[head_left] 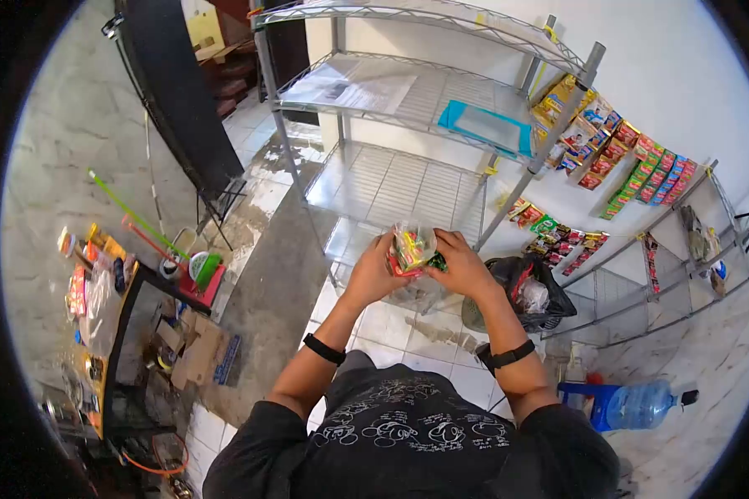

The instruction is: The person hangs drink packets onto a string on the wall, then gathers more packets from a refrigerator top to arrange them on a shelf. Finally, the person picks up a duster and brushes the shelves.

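I hold the plastic packet (413, 248) in front of me, between both hands, above the tiled floor (383, 333). My left hand (373, 270) closes on its left side and my right hand (462, 262) on its right, fingers curled and only as far apart as the packet is wide. Its clear, crumpled end points away from me, toward the wire shelf (408, 179), and its red part faces my body (it is so bunched up that I cannot tell a long axis). Green shows beside my right fingers. The shelf stands straight ahead, its posts on either side and a blue-edged sheet (485, 127) on a tier. A black bag (531, 291) sits near my right hand; sachet strips (632, 170) hang on the wall beyond.
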Motion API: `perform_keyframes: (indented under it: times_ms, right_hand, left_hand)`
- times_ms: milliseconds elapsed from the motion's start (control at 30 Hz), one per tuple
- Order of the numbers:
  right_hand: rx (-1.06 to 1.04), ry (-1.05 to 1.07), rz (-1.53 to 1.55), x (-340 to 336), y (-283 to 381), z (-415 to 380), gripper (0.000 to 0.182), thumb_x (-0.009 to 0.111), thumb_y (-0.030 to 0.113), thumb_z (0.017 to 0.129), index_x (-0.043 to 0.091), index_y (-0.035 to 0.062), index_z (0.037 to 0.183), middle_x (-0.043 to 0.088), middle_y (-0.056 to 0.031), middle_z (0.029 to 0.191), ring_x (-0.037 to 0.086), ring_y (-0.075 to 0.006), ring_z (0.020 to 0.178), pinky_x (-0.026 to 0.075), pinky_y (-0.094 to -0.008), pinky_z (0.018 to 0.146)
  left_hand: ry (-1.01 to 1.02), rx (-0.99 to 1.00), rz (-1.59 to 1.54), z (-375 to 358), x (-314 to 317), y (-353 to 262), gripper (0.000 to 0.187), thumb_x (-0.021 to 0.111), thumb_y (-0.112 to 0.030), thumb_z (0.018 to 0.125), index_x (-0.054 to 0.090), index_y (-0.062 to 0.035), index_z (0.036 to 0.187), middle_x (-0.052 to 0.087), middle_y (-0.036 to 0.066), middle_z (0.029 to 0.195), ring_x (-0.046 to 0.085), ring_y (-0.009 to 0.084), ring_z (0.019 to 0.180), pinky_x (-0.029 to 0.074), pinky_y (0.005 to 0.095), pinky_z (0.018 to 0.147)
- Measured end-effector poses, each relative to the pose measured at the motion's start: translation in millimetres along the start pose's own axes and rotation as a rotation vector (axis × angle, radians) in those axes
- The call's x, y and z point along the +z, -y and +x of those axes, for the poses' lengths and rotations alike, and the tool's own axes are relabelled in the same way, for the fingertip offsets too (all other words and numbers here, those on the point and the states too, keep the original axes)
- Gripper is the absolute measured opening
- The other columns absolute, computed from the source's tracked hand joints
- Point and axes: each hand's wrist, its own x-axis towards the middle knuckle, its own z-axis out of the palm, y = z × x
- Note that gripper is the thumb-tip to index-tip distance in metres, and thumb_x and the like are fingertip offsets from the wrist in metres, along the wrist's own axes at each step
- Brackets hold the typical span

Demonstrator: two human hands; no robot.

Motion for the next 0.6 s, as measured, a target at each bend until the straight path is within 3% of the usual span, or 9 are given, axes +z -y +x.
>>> perform_keyframes:
  times_ms: [167,267,433,500,600]
  right_hand:
    - [0.167,0.066,-0.078,24.7,-17.2,12.5,0.068,0.070,0.031,0.075,0.043,-0.0009,0.128,0.040,-0.0214,0.135,0.040,-0.0412,0.119,0.038,-0.0438,0.100]
    - [0.291,-0.075,-0.066,53.5,-20.9,6.1,0.078,0.077,0.039,0.066,0.045,0.0017,0.128,0.040,-0.0248,0.133,0.039,-0.0425,0.119,0.035,-0.0456,0.101]
    - [0.570,-0.230,-0.084,72.2,-16.4,-12.7,0.087,0.073,0.048,0.067,0.041,-0.0036,0.128,0.040,-0.0238,0.133,0.039,-0.0432,0.119,0.034,-0.0460,0.101]
    - [0.686,-0.257,-0.059,75.3,-7.8,-21.7,0.083,0.074,0.046,0.067,0.043,-0.0036,0.126,0.041,-0.0223,0.133,0.038,-0.0430,0.120,0.035,-0.0457,0.100]
    - [0.795,-0.307,-0.129,61.0,-2.5,-51.8,0.076,0.077,0.037,0.066,0.045,-0.0016,0.124,0.041,-0.0200,0.134,0.038,-0.0419,0.120,0.035,-0.0446,0.101]
  left_hand:
    - [0.117,0.050,-0.028,39.4,7.2,41.1,0.093,0.082,-0.019,0.058,0.034,-0.0074,0.137,0.051,0.019,0.119,0.054,0.0354,0.106,0.047,0.0382,0.088]
    - [0.284,0.033,-0.025,57.0,8.4,48.5,0.093,0.082,-0.019,0.056,0.036,-0.0140,0.137,0.048,0.017,0.125,0.049,0.0357,0.113,0.047,0.0396,0.090]
    - [0.401,0.223,0.026,75.7,40.8,64.3,0.089,0.083,-0.021,0.057,0.039,-0.0103,0.133,0.048,0.017,0.125,0.050,0.0353,0.113,0.046,0.0406,0.091]
    - [0.549,0.186,-0.079,80.6,55.9,76.9,0.088,0.083,-0.021,0.056,0.040,-0.0070,0.132,0.048,0.018,0.125,0.049,0.0355,0.114,0.046,0.0406,0.091]
    - [0.647,0.304,-0.023,80.0,87.5,62.4,0.086,0.083,-0.021,0.055,0.042,-0.0060,0.129,0.046,0.016,0.127,0.049,0.0337,0.115,0.045,0.0399,0.093]
